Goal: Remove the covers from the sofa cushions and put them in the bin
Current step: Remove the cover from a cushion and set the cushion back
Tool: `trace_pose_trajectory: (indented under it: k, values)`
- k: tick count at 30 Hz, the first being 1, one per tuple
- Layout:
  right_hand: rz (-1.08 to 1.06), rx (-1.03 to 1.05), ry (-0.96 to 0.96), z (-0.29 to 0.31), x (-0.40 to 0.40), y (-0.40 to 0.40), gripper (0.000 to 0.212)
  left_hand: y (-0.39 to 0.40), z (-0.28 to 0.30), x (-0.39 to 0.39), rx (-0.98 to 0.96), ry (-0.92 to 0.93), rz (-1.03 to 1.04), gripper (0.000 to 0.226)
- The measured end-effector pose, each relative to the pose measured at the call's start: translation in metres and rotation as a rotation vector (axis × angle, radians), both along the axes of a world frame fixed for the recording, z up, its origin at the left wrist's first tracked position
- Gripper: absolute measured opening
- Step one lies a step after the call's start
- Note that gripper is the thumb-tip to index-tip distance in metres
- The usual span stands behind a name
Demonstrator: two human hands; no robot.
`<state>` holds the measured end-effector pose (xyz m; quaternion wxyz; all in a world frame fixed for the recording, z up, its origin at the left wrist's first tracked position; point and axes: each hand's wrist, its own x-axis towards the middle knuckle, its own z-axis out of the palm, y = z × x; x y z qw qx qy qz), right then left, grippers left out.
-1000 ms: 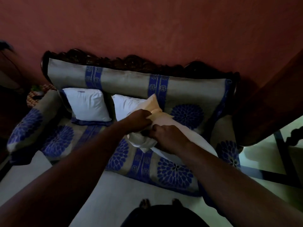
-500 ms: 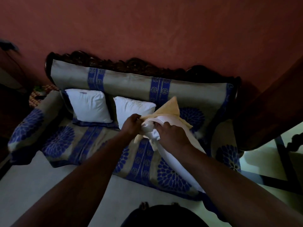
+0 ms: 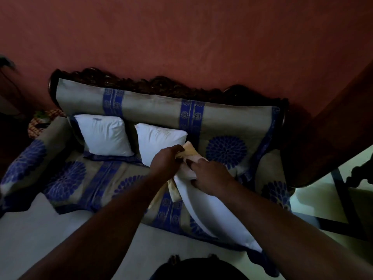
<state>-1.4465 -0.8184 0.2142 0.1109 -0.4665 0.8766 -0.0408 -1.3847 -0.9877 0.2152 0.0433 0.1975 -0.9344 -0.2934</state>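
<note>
1. Both hands are meeting at the top corner of one cushion. The left hand (image 3: pixel 168 158) is curling its fingers round a bunch of pale yellow cover (image 3: pixel 188 150), so its grip is closed on the fabric.
2. The right hand (image 3: pixel 210 173) is pressing on the white inner cushion (image 3: pixel 212 215). Its forefinger is lying straight and pointing toward the left hand, while the other fingers are bending over the cushion's upper edge; how firmly they are closing I cannot tell. Judgement: it is bracing the cushion so the cover can slide off against it.
3. The cover is sitting bunched at the cushion's top end, with a loose yellow flap (image 3: pixel 173 191) hanging below the hands. Most of the cushion is already showing bare white, so the strip looks nearly done.
4. The cushion is slanting from the hands down toward the front edge of the sofa (image 3: pixel 141 110), its lower corner reaching past the seat edge.
5. Two more white cushions, one at the left (image 3: pixel 104 135) and one in the middle (image 3: pixel 159 142), are leaning against the sofa back, just beside each other, with no covers on.
6. No bin is showing in this view, so where the cover goes next I cannot tell.
7. Lighting is dim; the finger detail is uncertain.
</note>
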Motion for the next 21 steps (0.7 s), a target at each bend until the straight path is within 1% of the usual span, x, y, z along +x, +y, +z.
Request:
trace_pose_trajectory:
  k: [1, 3, 4, 5, 7, 9, 10, 11, 12, 13, 15, 16, 17, 18, 20, 21]
  values:
    - [0.015, 0.015, -0.003, 0.001, 0.001, 0.001, 0.06, 0.006, 0.002, -0.001, -0.097, 0.016, -0.023, 0.032]
    - [-0.006, 0.019, -0.013, 0.002, 0.003, 0.001, 0.06, 0.02, 0.006, -0.004, -0.288, 0.073, -0.119, 0.029]
    - [-0.038, 0.029, -0.042, 0.003, 0.003, 0.0, 0.059, 0.024, 0.009, -0.005, -0.349, 0.118, -0.173, 0.025]
    - [-0.08, 0.032, -0.07, 0.005, 0.003, -0.001, 0.057, 0.027, 0.009, -0.004, -0.398, 0.171, -0.222, 0.022]
    - [-0.149, 0.087, -0.089, 0.008, 0.003, -0.008, 0.049, 0.03, 0.005, -0.001, -0.491, 0.338, -0.293, 0.021]
    - [-0.134, 0.049, -0.064, 0.007, 0.005, -0.011, 0.045, 0.031, 0.001, 0.005, -0.54, 0.492, -0.271, 0.027]
    - [-0.125, -0.035, -0.061, 0.006, 0.005, -0.01, 0.047, 0.026, -0.001, 0.009, -0.534, 0.529, -0.192, 0.031]
    - [-0.147, -0.132, -0.087, 0.006, 0.005, -0.006, 0.049, 0.021, -0.003, 0.013, -0.511, 0.523, -0.07, 0.035]
    - [-0.184, -0.212, -0.114, 0.007, 0.005, -0.002, 0.052, 0.016, -0.005, 0.016, -0.47, 0.476, 0.068, 0.037]
    - [-0.214, -0.254, -0.127, 0.008, 0.004, 0.002, 0.055, 0.012, -0.008, 0.02, -0.388, 0.397, 0.192, 0.034]
    - [-0.235, -0.226, -0.099, 0.01, 0.007, 0.005, 0.058, 0.013, -0.013, 0.025, -0.185, 0.229, 0.34, 0.021]
    - [-0.231, -0.214, -0.076, 0.011, 0.01, 0.003, 0.058, 0.019, -0.015, 0.025, -0.133, 0.199, 0.353, 0.014]
    - [-0.234, -0.208, -0.05, 0.015, 0.013, 0.001, 0.056, 0.025, -0.018, 0.024, -0.107, 0.216, 0.335, 0.01]
    - [-0.243, -0.185, -0.022, 0.015, 0.015, 0.0, 0.053, 0.029, -0.019, 0.022, -0.08, 0.257, 0.315, 0.008]
    - [-0.254, -0.075, 0.038, 0.014, 0.018, -0.004, 0.043, 0.033, -0.011, 0.019, 0.051, 0.377, 0.268, 0.011]
    - [-0.279, -0.005, 0.023, 0.015, 0.017, -0.007, 0.04, 0.032, -0.005, 0.018, 0.121, 0.416, 0.22, 0.012]
